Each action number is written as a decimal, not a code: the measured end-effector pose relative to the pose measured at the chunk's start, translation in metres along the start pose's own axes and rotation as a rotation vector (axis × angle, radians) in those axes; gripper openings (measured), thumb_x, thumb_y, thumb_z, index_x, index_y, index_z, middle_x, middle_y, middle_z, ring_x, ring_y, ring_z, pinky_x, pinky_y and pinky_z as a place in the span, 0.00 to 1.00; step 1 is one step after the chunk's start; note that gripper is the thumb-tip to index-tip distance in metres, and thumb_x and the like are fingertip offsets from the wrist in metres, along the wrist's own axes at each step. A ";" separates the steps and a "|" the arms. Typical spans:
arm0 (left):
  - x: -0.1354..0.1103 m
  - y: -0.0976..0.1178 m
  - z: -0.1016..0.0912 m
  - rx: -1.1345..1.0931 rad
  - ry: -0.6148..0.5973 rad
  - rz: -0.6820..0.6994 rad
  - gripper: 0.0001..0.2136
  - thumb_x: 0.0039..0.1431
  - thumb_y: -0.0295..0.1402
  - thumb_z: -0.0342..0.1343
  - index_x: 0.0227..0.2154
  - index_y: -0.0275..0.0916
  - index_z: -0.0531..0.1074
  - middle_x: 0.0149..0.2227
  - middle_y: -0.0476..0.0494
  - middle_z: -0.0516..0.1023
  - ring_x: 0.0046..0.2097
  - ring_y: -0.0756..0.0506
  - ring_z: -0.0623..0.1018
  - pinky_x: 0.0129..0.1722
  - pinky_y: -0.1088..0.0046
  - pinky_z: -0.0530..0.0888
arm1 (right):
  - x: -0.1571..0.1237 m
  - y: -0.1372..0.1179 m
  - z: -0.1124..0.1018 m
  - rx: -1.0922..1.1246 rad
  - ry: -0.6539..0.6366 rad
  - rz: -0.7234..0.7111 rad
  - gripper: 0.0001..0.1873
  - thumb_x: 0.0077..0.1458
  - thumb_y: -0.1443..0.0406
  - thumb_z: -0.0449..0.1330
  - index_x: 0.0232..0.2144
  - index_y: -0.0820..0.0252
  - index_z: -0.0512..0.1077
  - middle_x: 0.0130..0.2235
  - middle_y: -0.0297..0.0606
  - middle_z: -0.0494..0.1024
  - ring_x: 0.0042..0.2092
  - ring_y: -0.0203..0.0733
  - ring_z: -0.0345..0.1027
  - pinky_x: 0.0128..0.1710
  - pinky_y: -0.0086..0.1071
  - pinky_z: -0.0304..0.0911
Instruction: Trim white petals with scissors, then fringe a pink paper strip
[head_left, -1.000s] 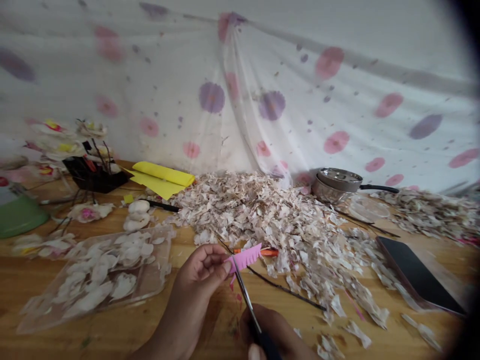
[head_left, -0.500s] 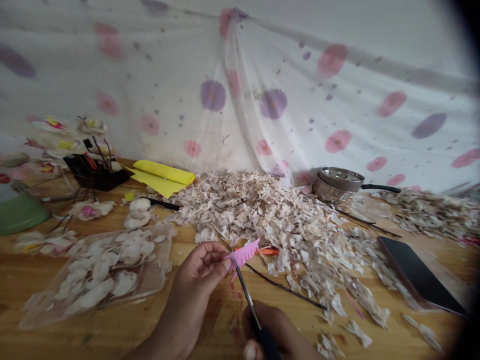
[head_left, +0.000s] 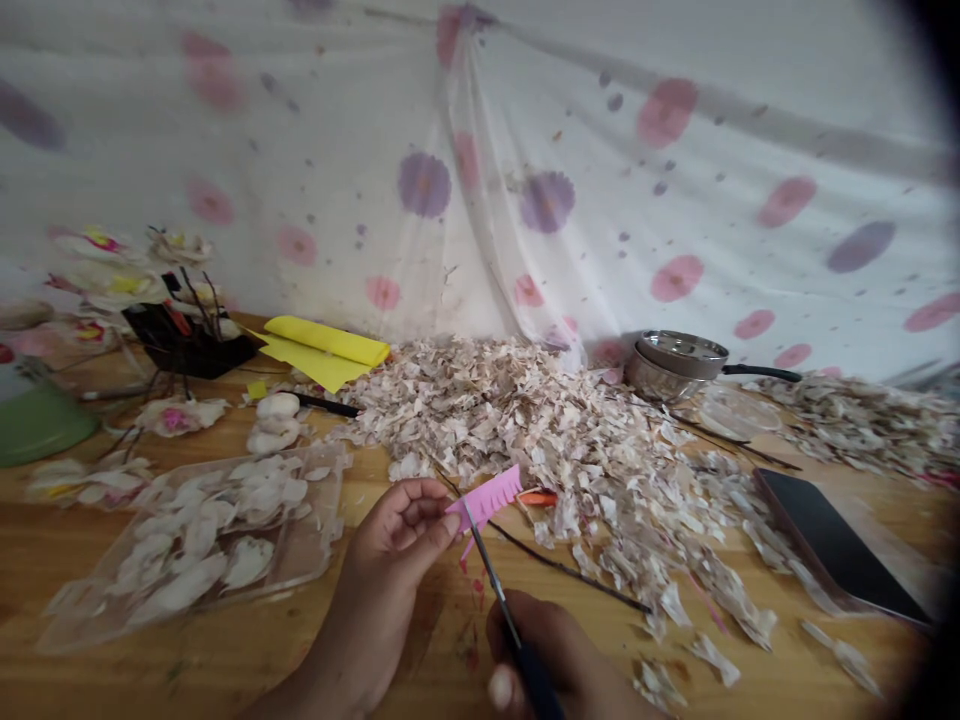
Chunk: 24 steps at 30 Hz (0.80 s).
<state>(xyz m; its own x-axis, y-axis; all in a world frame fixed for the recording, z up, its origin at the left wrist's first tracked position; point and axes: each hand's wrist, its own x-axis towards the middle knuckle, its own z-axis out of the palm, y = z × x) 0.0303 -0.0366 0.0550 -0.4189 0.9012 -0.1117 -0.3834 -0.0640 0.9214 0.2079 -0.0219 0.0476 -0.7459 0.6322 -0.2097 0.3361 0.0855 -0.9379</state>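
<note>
My left hand [head_left: 397,540] pinches the near end of a small pink paper strip [head_left: 487,494] whose upper edge is cut into a fringe. My right hand [head_left: 559,660], low in the view, grips the dark handles of a pair of scissors [head_left: 495,580]. The thin blades point up and to the left and meet the strip's left end, next to my left fingertips. Small pink snippets lie on the wooden table [head_left: 225,660] under the strip.
A big heap of pale petal-like scraps [head_left: 525,410] covers the table behind. A clear tray of white petals [head_left: 202,540] lies left. Yellow folded paper [head_left: 322,350], a black holder with paper flowers [head_left: 184,340], a green bowl [head_left: 34,425], a steel pan [head_left: 675,365] and a phone [head_left: 832,545] surround.
Both hands stay in the same place with the scissors at the strip's left end. The camera has tipped slightly, so everything sits a little higher in view.
</note>
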 end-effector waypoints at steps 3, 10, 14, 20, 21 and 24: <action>-0.001 0.000 0.000 -0.004 0.009 -0.003 0.10 0.46 0.33 0.67 0.32 0.41 0.74 0.32 0.53 0.76 0.38 0.49 0.73 0.40 0.75 0.69 | 0.001 -0.008 0.000 -0.031 0.016 -0.010 0.37 0.46 0.29 0.48 0.28 0.57 0.59 0.26 0.31 0.61 0.28 0.36 0.52 0.26 0.30 0.48; -0.003 0.001 0.002 -0.030 0.020 -0.002 0.10 0.45 0.32 0.68 0.32 0.41 0.75 0.32 0.53 0.76 0.37 0.50 0.73 0.38 0.76 0.69 | -0.003 -0.005 0.001 -0.044 0.031 -0.017 0.39 0.47 0.30 0.46 0.31 0.59 0.64 0.27 0.32 0.61 0.30 0.38 0.52 0.28 0.30 0.50; -0.003 0.003 0.003 -0.048 0.022 0.001 0.11 0.45 0.32 0.69 0.32 0.41 0.75 0.31 0.53 0.76 0.37 0.50 0.73 0.38 0.75 0.70 | -0.008 0.005 0.000 -0.042 0.013 -0.053 0.36 0.52 0.34 0.49 0.37 0.61 0.67 0.31 0.36 0.64 0.32 0.40 0.56 0.31 0.31 0.56; -0.004 0.004 0.001 -0.046 0.057 0.032 0.12 0.44 0.33 0.70 0.32 0.42 0.75 0.33 0.53 0.76 0.39 0.49 0.73 0.40 0.75 0.70 | -0.012 0.013 -0.002 -0.061 0.008 -0.069 0.30 0.56 0.40 0.52 0.40 0.60 0.66 0.34 0.38 0.65 0.36 0.43 0.59 0.36 0.33 0.60; -0.003 0.004 0.001 -0.048 0.059 0.028 0.12 0.44 0.33 0.70 0.32 0.42 0.75 0.33 0.53 0.76 0.39 0.49 0.73 0.40 0.75 0.70 | -0.012 0.014 -0.003 -0.058 -0.010 -0.070 0.30 0.56 0.40 0.53 0.40 0.61 0.66 0.34 0.38 0.66 0.36 0.43 0.59 0.36 0.33 0.60; -0.003 0.004 0.002 -0.047 0.060 0.025 0.13 0.43 0.33 0.70 0.32 0.42 0.75 0.32 0.54 0.75 0.38 0.50 0.73 0.40 0.76 0.70 | -0.011 0.019 -0.002 -0.072 -0.022 -0.052 0.31 0.55 0.39 0.53 0.41 0.61 0.67 0.34 0.39 0.67 0.35 0.43 0.60 0.36 0.33 0.61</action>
<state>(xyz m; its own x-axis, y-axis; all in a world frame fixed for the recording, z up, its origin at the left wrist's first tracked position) 0.0315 -0.0391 0.0595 -0.4766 0.8720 -0.1117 -0.4098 -0.1079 0.9058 0.2232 -0.0254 0.0329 -0.7757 0.6082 -0.1683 0.3367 0.1734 -0.9255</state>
